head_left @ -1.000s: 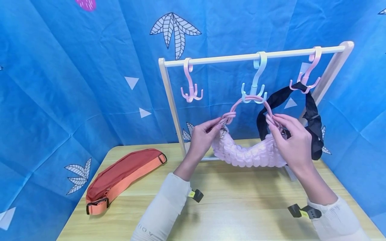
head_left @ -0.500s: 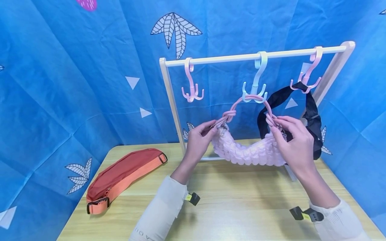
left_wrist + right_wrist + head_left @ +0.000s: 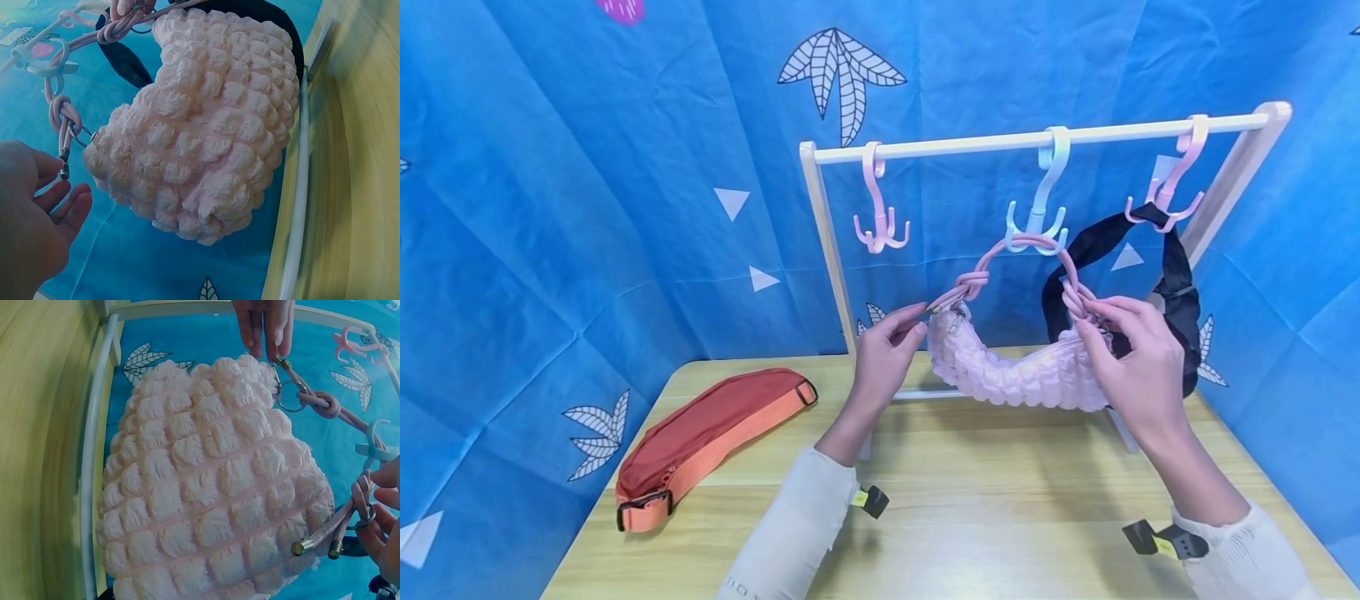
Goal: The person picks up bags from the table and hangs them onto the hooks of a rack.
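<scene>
A puffy pale-pink handbag [image 3: 1022, 379] hangs by its pink cord handle [image 3: 1033, 240] from the blue multi-prong hook [image 3: 1039, 196]. My right hand [image 3: 1142, 367] pinches the handle's knotted right end, close to the metal ring [image 3: 365, 515]. At the bag's left end, my left hand [image 3: 883, 354] has its fingers parted, the fingertips beside the metal-tipped cord end [image 3: 64, 167]; whether they still touch it is hard to tell. In the left wrist view the bag's quilted underside [image 3: 200, 137] fills the middle.
A wooden rack [image 3: 947, 147] carries a pink hook [image 3: 877, 200] at left and another pink hook [image 3: 1180, 167] at right, where a black bag [image 3: 1180, 304] hangs. On the table [image 3: 970, 525] lies a red waist bag [image 3: 707, 421]. Blue cloth [image 3: 625, 167] surrounds everything.
My left hand has drawn left and slightly down, its fingertips parting from the cord. My right hand keeps its pinch, shifting slightly. The handbag hangs nearly as before.
</scene>
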